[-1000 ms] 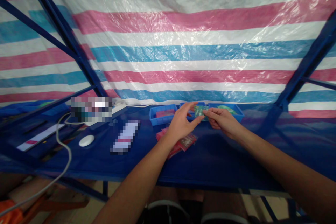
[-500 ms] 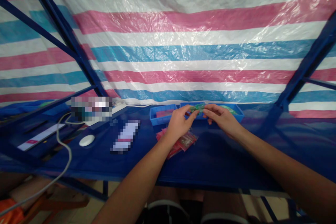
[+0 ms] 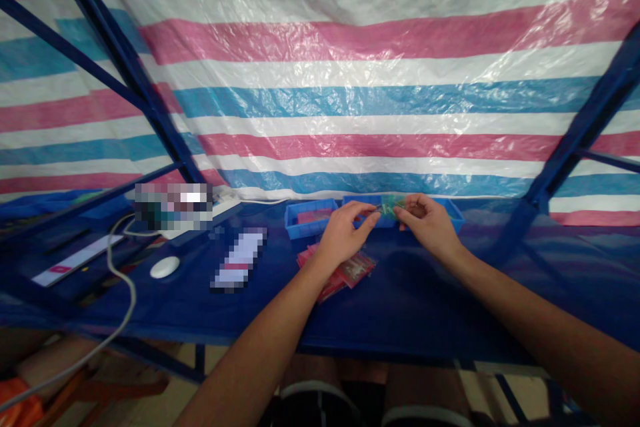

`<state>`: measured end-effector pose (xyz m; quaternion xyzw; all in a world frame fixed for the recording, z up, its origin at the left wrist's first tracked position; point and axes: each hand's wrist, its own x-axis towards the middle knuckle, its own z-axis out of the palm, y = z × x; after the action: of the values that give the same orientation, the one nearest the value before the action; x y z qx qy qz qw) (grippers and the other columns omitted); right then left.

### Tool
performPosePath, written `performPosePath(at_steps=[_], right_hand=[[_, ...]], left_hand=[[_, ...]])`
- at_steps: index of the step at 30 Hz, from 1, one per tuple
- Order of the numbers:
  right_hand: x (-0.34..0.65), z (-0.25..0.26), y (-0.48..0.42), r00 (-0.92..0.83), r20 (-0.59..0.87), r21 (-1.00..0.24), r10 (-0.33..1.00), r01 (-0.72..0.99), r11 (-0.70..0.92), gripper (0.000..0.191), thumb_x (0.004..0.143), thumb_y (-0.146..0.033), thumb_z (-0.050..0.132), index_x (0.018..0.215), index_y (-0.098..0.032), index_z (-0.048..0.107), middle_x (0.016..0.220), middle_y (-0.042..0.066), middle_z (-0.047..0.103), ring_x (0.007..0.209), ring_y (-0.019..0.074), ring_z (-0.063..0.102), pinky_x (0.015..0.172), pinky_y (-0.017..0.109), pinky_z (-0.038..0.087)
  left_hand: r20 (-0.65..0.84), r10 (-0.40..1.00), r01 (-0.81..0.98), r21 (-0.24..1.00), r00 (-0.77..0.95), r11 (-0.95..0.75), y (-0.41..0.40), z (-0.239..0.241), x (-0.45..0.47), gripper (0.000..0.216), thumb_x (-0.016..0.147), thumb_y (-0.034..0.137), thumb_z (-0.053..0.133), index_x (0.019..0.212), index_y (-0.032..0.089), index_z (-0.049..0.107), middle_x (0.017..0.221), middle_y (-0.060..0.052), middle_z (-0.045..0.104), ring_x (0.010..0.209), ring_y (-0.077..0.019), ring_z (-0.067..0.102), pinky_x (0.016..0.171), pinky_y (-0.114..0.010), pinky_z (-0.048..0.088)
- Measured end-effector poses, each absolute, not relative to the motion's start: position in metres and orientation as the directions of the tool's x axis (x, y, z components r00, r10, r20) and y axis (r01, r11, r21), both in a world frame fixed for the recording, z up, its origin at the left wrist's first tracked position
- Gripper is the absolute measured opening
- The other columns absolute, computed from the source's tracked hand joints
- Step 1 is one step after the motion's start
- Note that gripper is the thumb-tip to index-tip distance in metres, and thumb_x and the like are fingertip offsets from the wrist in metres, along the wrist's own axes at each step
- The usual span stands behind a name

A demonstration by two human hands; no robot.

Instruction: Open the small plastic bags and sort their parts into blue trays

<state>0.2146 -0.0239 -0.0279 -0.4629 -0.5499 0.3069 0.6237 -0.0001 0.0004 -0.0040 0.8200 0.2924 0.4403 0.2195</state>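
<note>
A small green plastic bag (image 3: 391,207) is held up over the blue bins, pinched between the thumb and fingers of my right hand (image 3: 425,221). Just to its left, my left hand (image 3: 346,230) has thumb and forefinger closed on a thin dark piece (image 3: 379,209), too small to make out. The piece lies against the bag's left edge; whether it is inside I cannot tell. Under my left wrist, several flat red plastic packets (image 3: 350,271) lie in a loose pile on the table, partly hidden by my forearm.
A blue bin (image 3: 309,227) with reddish packets stands at the back; another blue bin (image 3: 454,213) is behind my right hand. On the blue table (image 3: 415,307) lie a phone-like pixelated thing (image 3: 240,259) and a white mouse (image 3: 165,267). A pale cable (image 3: 133,293) crosses the left side.
The green bag has moved slightly right with my right hand, which has turned and bunched it. My left fingers are off the bag's green part and pinch the dark piece beside it.
</note>
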Motion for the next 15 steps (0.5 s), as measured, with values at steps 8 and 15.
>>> performPosePath(at_steps=[8,15], right_hand=[[0.2,-0.028,-0.034,-0.078,0.472,-0.851,0.878,0.22,0.477,0.026,0.088,-0.043,0.08,0.107,-0.026,0.077,0.109,0.007,0.075,0.096,0.0255,0.072,0.083,0.04,0.061],[0.213,-0.026,-0.027,-0.013,0.48,-0.859,0.877,0.195,0.473,0.035,0.084,-0.052,0.085,0.107,-0.026,0.077,0.097,0.005,0.075,0.088,0.0242,0.07,0.081,0.038,0.058]], left_hand=[[0.507,0.737,0.294,0.695,0.447,-0.656,0.01,-0.012,-0.003,0.037,0.099,0.039,0.068,0.129,0.019,0.073,0.114,-0.01,0.081,0.097,-0.0242,0.077,0.088,-0.037,0.062],[0.5,0.726,0.098,0.789,0.472,-0.607,0.009,-0.013,-0.001,0.057,0.1,0.036,0.068,0.153,0.023,0.052,0.105,-0.007,0.079,0.088,-0.0191,0.075,0.079,-0.03,0.059]])
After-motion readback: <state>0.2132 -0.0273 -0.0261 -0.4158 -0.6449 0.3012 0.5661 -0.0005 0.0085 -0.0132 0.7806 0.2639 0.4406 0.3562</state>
